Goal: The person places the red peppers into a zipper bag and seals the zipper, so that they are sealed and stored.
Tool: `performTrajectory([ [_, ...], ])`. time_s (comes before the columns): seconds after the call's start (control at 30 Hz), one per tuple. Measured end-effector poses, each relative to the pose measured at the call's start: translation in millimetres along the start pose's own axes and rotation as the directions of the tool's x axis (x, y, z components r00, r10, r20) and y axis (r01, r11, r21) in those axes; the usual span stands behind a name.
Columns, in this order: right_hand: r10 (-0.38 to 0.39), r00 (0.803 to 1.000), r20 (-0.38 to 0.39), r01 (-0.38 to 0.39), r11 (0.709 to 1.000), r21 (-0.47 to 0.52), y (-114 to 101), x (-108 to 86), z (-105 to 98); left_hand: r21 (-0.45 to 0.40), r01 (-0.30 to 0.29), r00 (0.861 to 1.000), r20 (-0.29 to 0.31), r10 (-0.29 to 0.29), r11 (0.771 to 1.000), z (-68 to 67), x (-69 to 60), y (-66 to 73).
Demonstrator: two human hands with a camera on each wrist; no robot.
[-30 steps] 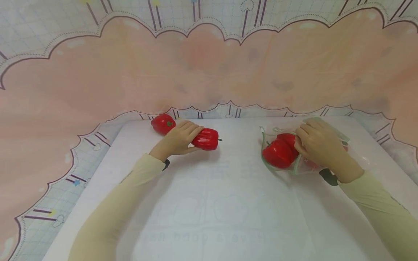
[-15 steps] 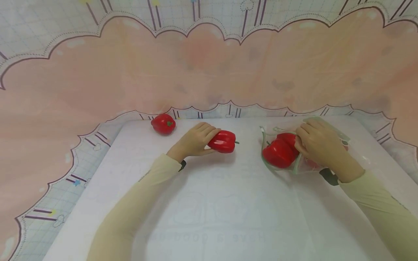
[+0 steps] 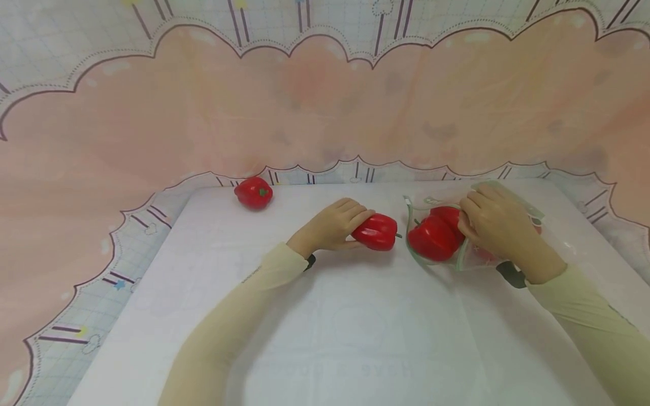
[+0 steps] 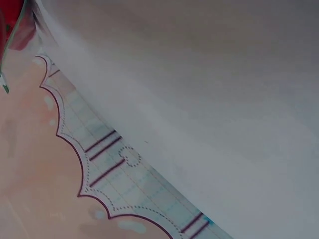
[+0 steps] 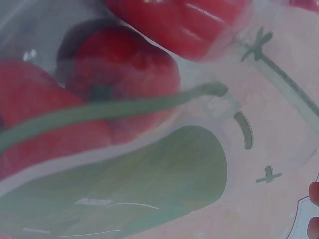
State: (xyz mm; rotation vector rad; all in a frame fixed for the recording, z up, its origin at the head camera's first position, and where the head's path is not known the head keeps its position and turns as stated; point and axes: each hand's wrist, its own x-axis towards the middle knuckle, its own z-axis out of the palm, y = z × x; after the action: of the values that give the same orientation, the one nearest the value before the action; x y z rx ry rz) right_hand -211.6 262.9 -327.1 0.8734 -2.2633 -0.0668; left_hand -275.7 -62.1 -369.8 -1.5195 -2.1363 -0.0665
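In the head view my left hand (image 3: 335, 224) grips a red bell pepper (image 3: 378, 232) from behind, its stem pointing right, just left of a clear zip bag (image 3: 469, 260). My right hand (image 3: 490, 225) holds the upper part of this bag with curled fingers. Red bell peppers (image 3: 435, 237) lie inside near its mouth, and more red shows through the plastic under the hand. Up close, the right wrist view shows several red peppers (image 5: 124, 74) through the bag's green-printed film (image 5: 164, 169). Fingertips (image 5: 313, 193) appear at that view's right edge. The left hand is outside the left wrist view.
Another red bell pepper (image 3: 254, 193) lies at the table's back left. The white tabletop (image 3: 335, 327) ends at a patterned cloth (image 3: 304, 113) behind. In the left wrist view, the table edge (image 4: 144, 159) runs diagonally beside that cloth.
My left hand has carried its bell pepper rightward and slightly nearer, away from the back-left pepper and close to the bag. The right hand and bag have stayed in place.
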Motion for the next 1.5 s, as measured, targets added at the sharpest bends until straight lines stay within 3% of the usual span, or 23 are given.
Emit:
performTrajectory([
  [0.3, 0.002, 1.0, 0.017, -0.001, 1.0, -0.015, -1, -0.3, -1, -0.014, -0.051, 0.998, 0.038, 0.052, 0.999, 7.3, 18.4, 12.2],
  [0.63, -0.014, 1.0, 0.006, 0.014, 1.0, -0.003, -1, -0.1, -1, -0.051, -0.065, 0.993, 0.096, 0.07, 0.997, 12.6, 31.7, 22.9],
  [0.87, -0.029, 0.999, -0.025, 0.029, 1.0, 0.01, -3, 1.1, -3, -0.039, -0.078, 0.991, 0.104, 0.081, 0.996, 17.9, 37.6, 25.9],
  [1.23, -0.029, 0.999, -0.019, 0.029, 1.0, 0.007, -4, 1.9, -3, -0.094, -0.063, 0.986, 0.147, 0.076, 0.994, 17.6, 41.3, 33.1],
  [1.5, -0.027, 0.999, -0.035, 0.028, 0.999, 0.033, -2, 0.8, 1, -0.064, -0.069, 0.985, 0.152, 0.078, 0.996, 17.8, 48.7, 36.5],
])
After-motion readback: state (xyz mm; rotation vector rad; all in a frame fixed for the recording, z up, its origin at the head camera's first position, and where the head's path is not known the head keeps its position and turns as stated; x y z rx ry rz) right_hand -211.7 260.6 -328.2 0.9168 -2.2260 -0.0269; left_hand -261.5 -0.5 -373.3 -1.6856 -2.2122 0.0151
